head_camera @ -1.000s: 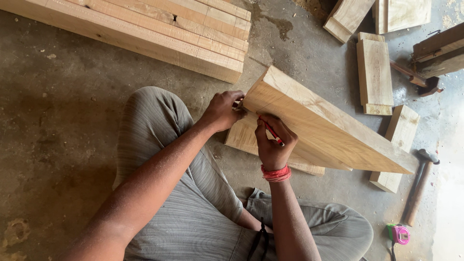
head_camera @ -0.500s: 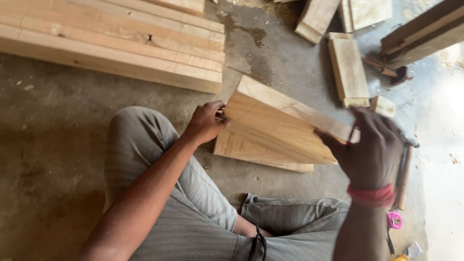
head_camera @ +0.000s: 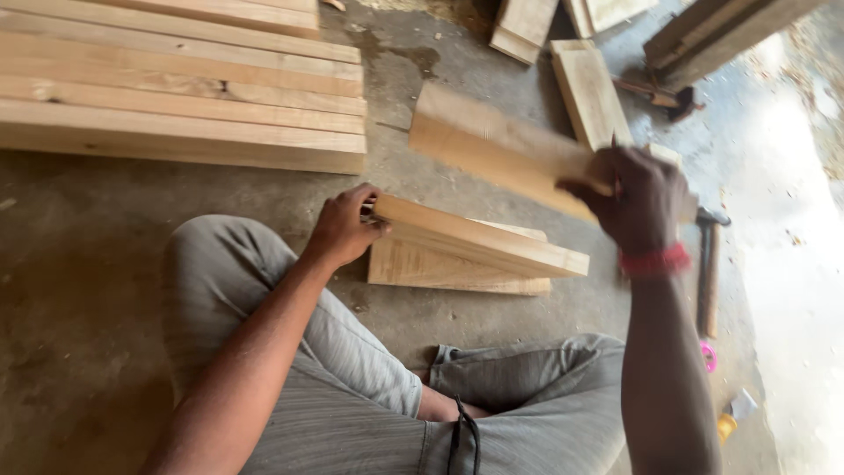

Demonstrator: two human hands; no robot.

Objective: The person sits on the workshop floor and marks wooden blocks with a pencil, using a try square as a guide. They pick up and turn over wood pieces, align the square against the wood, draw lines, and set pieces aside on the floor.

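- left hand (head_camera: pixel 343 230) low, fingers curled shut on the end of a wooden block (head_camera: pixel 479 242), forearm running in from lower left over the bent knee
- right hand (head_camera: pixel 635 195) raised, blurred, closed around a lifted plank (head_camera: pixel 492 145), back of hand to camera
- right forearm near upright, red band at the wrist

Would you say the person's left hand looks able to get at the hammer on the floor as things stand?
Probably not easily. The left hand is gripping the end of the tilted board, and the hammer lies on the far side, beyond the right hand, which holds a lifted plank.
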